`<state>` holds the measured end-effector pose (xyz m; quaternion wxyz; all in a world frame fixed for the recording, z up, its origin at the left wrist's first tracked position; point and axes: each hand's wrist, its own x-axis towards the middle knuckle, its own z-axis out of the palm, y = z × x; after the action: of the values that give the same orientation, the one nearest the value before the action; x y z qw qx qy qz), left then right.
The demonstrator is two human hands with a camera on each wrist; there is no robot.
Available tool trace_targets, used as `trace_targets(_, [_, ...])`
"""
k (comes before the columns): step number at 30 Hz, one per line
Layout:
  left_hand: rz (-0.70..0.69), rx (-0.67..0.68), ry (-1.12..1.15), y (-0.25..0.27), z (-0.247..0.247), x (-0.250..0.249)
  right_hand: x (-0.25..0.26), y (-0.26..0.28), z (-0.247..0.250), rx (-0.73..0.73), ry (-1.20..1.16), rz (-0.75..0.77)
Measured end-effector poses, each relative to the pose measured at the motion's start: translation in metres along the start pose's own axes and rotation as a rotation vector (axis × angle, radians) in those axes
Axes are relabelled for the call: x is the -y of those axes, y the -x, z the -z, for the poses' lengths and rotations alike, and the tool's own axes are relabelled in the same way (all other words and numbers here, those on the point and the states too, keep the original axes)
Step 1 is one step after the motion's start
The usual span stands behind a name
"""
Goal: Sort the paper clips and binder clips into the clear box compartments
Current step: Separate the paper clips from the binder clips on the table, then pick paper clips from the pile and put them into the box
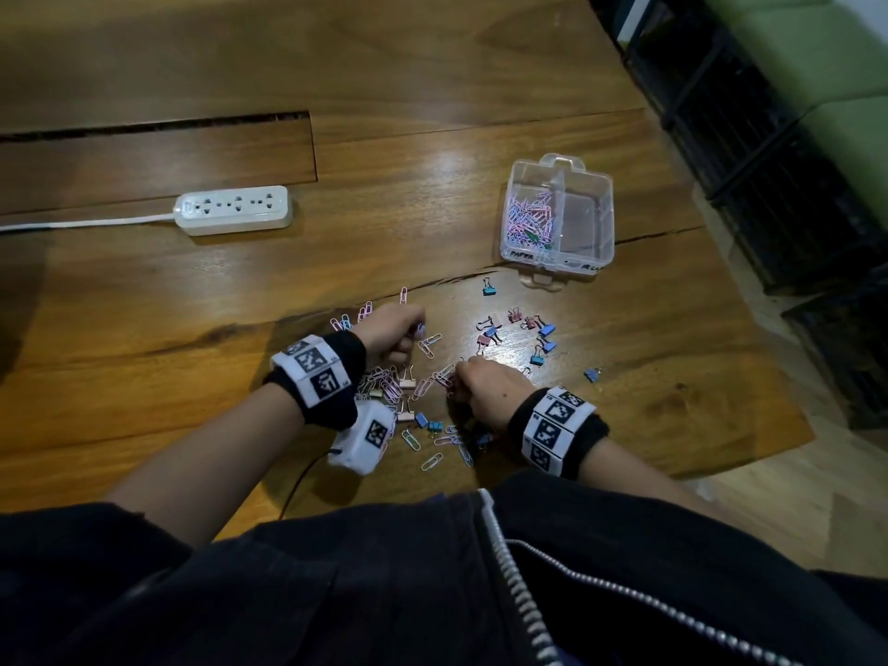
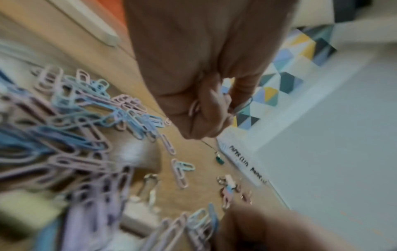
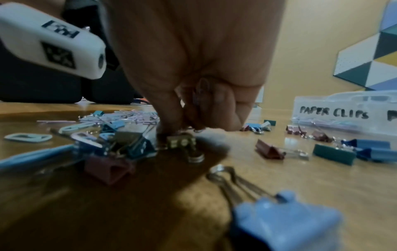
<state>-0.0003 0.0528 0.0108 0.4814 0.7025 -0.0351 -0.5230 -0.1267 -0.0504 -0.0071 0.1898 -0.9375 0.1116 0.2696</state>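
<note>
We read "PAPER CLIPS" on the clear box (image 1: 560, 211) at two o'clock — both our left hand (image 1: 391, 329) and right hand (image 1: 485, 384) pinch wire paper clips (image 1: 384, 384) from the wooden table (image 1: 192, 329); binder clips (image 1: 516, 336) lie beside.

Premises appear domestic or a home office; wooden desk (image 1: 432, 137) with a cable slot; white power strip (image 1: 234, 210) well left of the fingers; geometric patterned rug (image 2: 290, 71) beyond the fingers; green upholstery (image 1: 826, 64) alongside.

Each bare forearm wears a black wristband (image 1: 560, 432) wrapped by a white strap of square black-and-white marker tags (image 1: 314, 370). Under the left wrist hangs a white camera pod (image 1: 365, 437) with a thin black cable. A dark zip jacket (image 1: 432, 584) covers the torso.
</note>
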Motion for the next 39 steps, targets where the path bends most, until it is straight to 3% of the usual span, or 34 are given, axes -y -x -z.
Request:
trace_targets(3, [0.009,0.005,0.094,-0.005,-0.008,-0.024,-0.006,0.000,0.003,-0.029,-0.169,-0.026])
trace_targets(5, [-0.022,0.001,0.068,-0.015,-0.018,-0.045,-0.016,0.002,0.012,-0.161,-0.430,-0.056])
trace_targets(9, [-0.031,0.049,0.054,-0.043,-0.044,-0.096,-0.050,-0.001,0.044,-0.358,-0.721,-0.133])
trace_targets(15, [-0.062,0.020,-0.090,-0.077,-0.082,-0.157,-0.095,-0.010,0.098,-0.448,-0.833,-0.204])
trace_targets(20, [-0.129,-0.075,-0.223,-0.096,-0.096,-0.171,-0.113,-0.029,0.123,-0.489,-0.889,-0.232])
trace_targets(27, [-0.186,0.121,0.185,-0.098,-0.085,-0.160,-0.110,-0.066,0.150,-0.498,-0.976,-0.277])
trace_targets(30, [-0.183,0.118,0.224,-0.092,-0.068,-0.153,-0.107,-0.086,0.156,-0.468,-1.085,-0.309])
trace_targets(32, [-0.194,0.014,0.026,-0.084,-0.052,-0.146,-0.104,-0.093,0.155,-0.427,-1.079,-0.328])
trace_targets(36, [-0.229,-0.158,-0.601,-0.063,-0.009,-0.114,-0.097,-0.089,0.151,-0.459,-1.016,-0.288])
trace_targets(39, [-0.122,-0.214,-1.058,-0.047,0.015,-0.075,-0.085,-0.071,0.143,-0.540,-0.899,-0.262])
